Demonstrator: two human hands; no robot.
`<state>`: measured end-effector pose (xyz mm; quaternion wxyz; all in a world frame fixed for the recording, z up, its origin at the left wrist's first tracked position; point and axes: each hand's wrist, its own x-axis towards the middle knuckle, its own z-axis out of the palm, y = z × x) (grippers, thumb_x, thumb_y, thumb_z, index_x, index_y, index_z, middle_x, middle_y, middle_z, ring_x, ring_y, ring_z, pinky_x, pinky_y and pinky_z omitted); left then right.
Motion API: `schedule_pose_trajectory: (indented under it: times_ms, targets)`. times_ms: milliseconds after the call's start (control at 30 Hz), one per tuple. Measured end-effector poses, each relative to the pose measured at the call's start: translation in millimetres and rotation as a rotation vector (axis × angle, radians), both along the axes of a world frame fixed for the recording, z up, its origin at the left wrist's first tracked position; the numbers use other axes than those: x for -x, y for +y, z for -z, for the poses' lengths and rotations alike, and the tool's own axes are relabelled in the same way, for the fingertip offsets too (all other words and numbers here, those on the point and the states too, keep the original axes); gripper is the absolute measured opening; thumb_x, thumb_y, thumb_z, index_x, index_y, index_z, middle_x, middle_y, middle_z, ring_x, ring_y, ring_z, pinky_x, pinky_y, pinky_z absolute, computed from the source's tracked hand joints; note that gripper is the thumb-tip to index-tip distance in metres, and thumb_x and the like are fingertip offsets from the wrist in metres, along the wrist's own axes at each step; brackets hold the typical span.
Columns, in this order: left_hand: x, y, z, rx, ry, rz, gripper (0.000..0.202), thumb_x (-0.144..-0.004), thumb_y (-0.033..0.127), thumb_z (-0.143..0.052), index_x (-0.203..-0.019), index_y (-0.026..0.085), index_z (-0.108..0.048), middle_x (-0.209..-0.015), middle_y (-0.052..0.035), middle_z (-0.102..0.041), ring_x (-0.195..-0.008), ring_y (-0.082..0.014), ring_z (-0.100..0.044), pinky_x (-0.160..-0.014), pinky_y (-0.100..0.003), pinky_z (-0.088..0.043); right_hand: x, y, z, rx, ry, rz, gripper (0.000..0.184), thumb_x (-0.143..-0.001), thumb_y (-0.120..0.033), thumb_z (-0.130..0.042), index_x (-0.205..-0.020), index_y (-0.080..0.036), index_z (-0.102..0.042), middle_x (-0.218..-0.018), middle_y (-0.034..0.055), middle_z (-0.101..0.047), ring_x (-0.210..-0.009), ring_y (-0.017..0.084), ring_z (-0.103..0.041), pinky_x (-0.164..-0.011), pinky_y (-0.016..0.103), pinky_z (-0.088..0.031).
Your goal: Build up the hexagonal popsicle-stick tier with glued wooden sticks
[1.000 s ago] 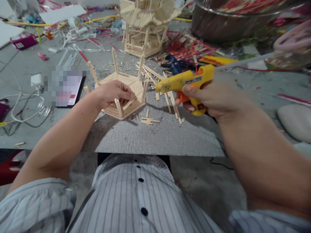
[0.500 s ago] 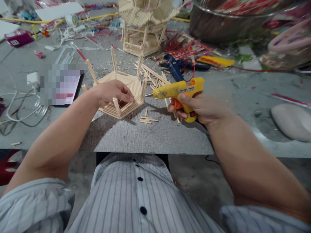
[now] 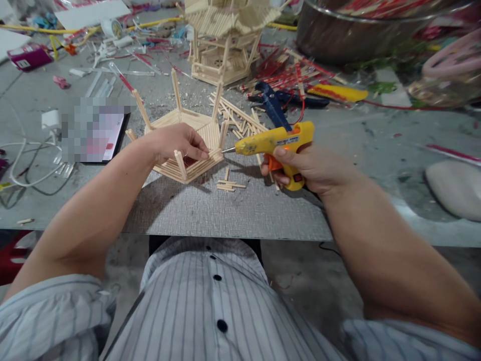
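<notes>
My right hand is wrapped round a yellow glue gun, its fingers by the orange trigger. The metal nozzle points left and reaches the right corner of a six-sided wooden stick frame, near a short upright post. Over the frame's near side, my left hand pinches a small wooden stick lying along the frame's edge. Several upright posts stand at the frame's corners. Part of the frame is hidden beneath my left hand.
Loose wooden sticks lie before the frame, and more behind it. A finished-looking stick tower stands at the back. Blue-handled pliers, a yellow cutter, a large metal pot and a tablet-like screen surround the work.
The glue gun's nozzle and both hands stay almost in place at the frame's right corner. The whole view has shifted slightly.
</notes>
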<state>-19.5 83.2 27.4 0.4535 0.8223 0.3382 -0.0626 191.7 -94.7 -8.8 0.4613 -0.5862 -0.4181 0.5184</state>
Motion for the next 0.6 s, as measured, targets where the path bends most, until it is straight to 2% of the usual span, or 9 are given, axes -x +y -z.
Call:
schedule_pose_trajectory:
  times_ms: [167, 333, 433, 600]
  targets:
    - [-0.5, -0.2, -0.4, -0.035, 0.007, 0.028, 0.025, -0.061, 0.033, -0.073, -0.077, 0.014, -0.073, -0.062, 0.0023, -0.058, -0.066, -0.0092, -0.054, -0.066, -0.02, -0.041, 0.6, 0.6, -0.6, 0.057, 0.034, 0.034, 0.049, -0.057, -0.062, -0.076, -0.07, -0.018, -0.06, -0.068, 0.004, -0.063, -0.037, 0.006, -0.042, -0.035, 0.025, -0.037]
    - [1.6, -0.6, 1.6, -0.014, -0.035, 0.027, 0.028, -0.059, 0.038, -0.074, -0.074, 0.014, -0.072, -0.06, 0.0013, -0.059, -0.059, -0.0082, -0.05, -0.062, -0.021, -0.039, -0.5, 0.3, -1.0, 0.063, 0.062, 0.036, 0.045, -0.061, -0.059, -0.075, -0.072, -0.018, -0.06, -0.066, 0.0031, -0.063, -0.037, 0.006, -0.041, -0.036, 0.024, -0.039]
    - [1.1, -0.5, 1.4, -0.017, -0.023, 0.027, 0.027, -0.06, 0.035, -0.074, -0.076, 0.013, -0.072, -0.063, 0.0016, -0.06, -0.066, -0.0094, -0.053, -0.066, -0.02, -0.04, -0.3, 0.4, -2.2, 0.071, 0.061, 0.012, 0.043, -0.064, -0.059, -0.073, -0.069, -0.019, -0.059, -0.064, 0.0029, -0.062, -0.037, 0.006, -0.041, -0.036, 0.024, -0.039]
    - [-0.9, -0.1, -1.8, -0.014, 0.033, 0.029, 0.026, -0.061, 0.029, -0.072, -0.081, 0.014, -0.074, -0.065, 0.0023, -0.06, -0.075, -0.0118, -0.057, -0.071, -0.02, -0.043, 1.2, 1.5, -3.9, 0.08, 0.048, 0.001, 0.05, -0.058, -0.061, -0.075, -0.067, -0.015, -0.058, -0.059, 0.0018, -0.06, -0.035, 0.004, -0.041, -0.034, 0.022, -0.035]
